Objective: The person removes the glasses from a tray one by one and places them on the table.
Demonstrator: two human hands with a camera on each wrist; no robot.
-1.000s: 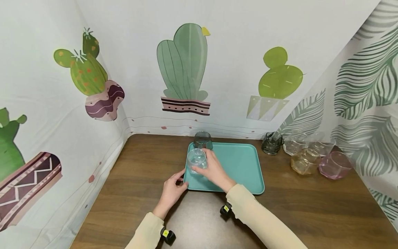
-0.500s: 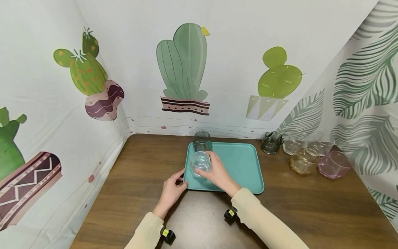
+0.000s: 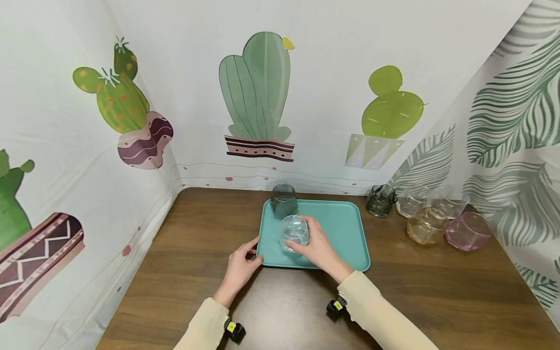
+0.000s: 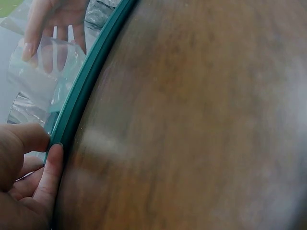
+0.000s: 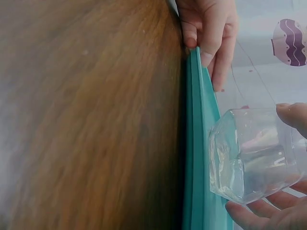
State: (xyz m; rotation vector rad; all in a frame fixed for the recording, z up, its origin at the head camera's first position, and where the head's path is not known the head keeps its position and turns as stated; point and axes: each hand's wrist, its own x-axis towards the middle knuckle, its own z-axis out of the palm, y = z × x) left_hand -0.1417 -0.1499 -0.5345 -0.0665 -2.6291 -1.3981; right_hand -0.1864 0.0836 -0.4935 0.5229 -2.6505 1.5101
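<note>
A teal tray lies on the brown wooden table. My right hand grips a clear faceted glass held bottom-up just above the tray's front left part; the same glass fills the right wrist view. A dark grey glass stands upside down at the tray's back left corner. My left hand pinches the tray's front left rim, thumb on top and a finger along the edge.
Several glasses stand in a group at the back right of the table: a dark one, two clear ones, an amber one and a pink one. Printed cactus and leaf curtains enclose the table on three sides.
My right hand has carried the clear glass rightward and toward me over the tray, away from the dark grey glass. The left hand has stayed on the tray's rim.
</note>
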